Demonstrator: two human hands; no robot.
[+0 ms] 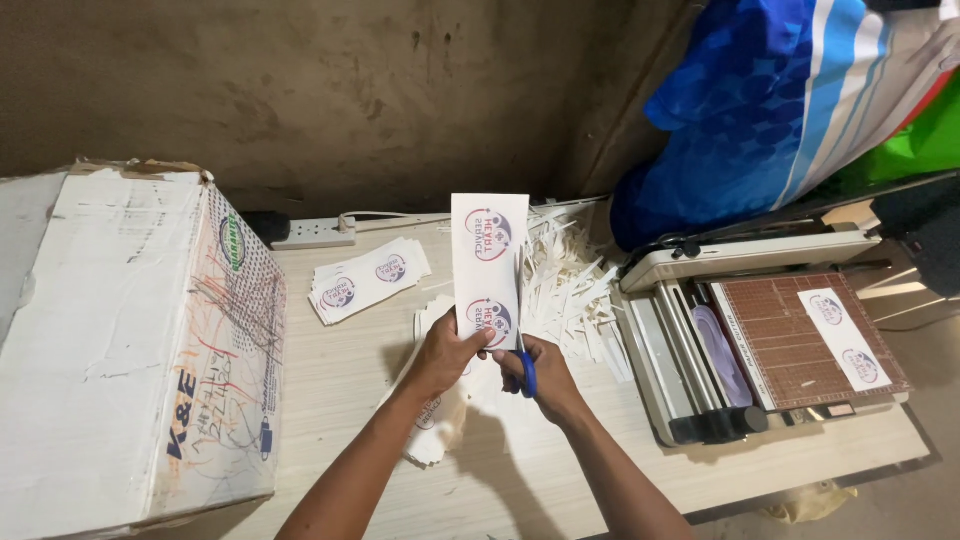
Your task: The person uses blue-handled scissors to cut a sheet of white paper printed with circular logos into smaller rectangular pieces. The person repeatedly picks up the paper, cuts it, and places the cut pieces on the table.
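My left hand (447, 352) pinches the lower edge of a tall white paper strip (487, 262) printed with two round logos, holding it upright over the table. My right hand (540, 375) grips blue-handled scissors (526, 372), their blades against the strip's lower right edge. Under my hands lies a loose pile of cut printed labels (432, 420). A second stack of printed labels (368, 280) sits further back on the wooden table (340, 370).
A large worn white cardboard box (120, 340) fills the left side. A heap of thin paper offcuts (570, 285) lies right of the strip. A paper trimmer (770, 345) with a printed strip on it stands at right. A power strip (312, 233) lies by the wall.
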